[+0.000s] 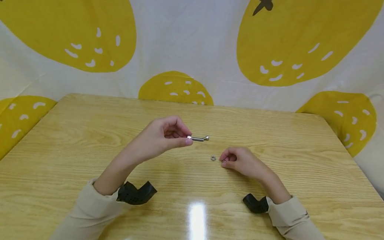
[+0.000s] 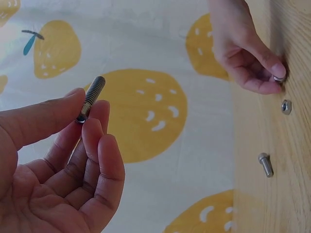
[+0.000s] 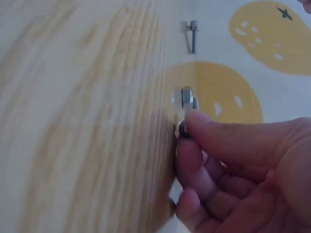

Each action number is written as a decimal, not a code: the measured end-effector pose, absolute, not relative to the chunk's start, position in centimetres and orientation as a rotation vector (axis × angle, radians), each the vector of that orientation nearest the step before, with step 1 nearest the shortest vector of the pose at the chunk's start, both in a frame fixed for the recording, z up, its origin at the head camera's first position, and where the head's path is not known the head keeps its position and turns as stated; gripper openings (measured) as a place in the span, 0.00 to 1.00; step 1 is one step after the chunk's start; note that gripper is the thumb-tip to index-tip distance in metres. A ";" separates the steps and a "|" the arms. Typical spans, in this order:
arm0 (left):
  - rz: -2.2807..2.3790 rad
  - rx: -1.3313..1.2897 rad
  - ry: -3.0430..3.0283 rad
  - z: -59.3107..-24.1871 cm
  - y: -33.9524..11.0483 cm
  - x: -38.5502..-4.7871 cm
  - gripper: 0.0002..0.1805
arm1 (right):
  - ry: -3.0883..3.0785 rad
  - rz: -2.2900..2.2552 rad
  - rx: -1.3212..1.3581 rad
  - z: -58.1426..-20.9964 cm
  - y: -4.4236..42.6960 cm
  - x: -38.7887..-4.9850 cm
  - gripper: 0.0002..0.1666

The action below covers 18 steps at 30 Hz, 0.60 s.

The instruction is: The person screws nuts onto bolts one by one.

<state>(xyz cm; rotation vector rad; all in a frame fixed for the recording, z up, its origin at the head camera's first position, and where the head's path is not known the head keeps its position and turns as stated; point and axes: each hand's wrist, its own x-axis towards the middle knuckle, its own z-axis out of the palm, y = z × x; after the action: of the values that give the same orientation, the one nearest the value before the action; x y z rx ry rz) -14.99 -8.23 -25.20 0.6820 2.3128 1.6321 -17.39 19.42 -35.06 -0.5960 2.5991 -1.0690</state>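
Two pinches, threaded silver metal bolt [image 2: 95,90] in left hand [image 1: 160,135], small silver metal nut-like piece [image 2: 279,79] in right hand [image 1: 243,162], liable to slip through scant fingertip contact.

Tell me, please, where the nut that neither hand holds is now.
In the head view, the nut lies on the wooden table just left of the right hand, below the loose bolt.
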 end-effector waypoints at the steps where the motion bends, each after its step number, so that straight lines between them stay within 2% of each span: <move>1: 1.629 0.683 2.312 -25.2 -8.2 -15.0 0.10 | 2.589 -1.073 -0.589 -34.9 19.5 -17.4 0.06; 8: 1.627 0.697 2.296 -25.3 -8.1 -15.0 0.10 | 2.487 -1.207 -0.574 -33.4 19.5 -16.8 0.10; 18: 1.642 0.725 2.274 -25.3 -7.7 -14.6 0.10 | 2.428 -1.492 -0.539 -29.2 18.5 -14.4 0.14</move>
<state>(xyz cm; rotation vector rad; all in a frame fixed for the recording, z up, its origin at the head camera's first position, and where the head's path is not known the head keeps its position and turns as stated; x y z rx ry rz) -14.61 -7.68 -25.31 0.7252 2.2743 1.6419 -14.41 18.50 -29.21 -0.5386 2.4283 -1.4923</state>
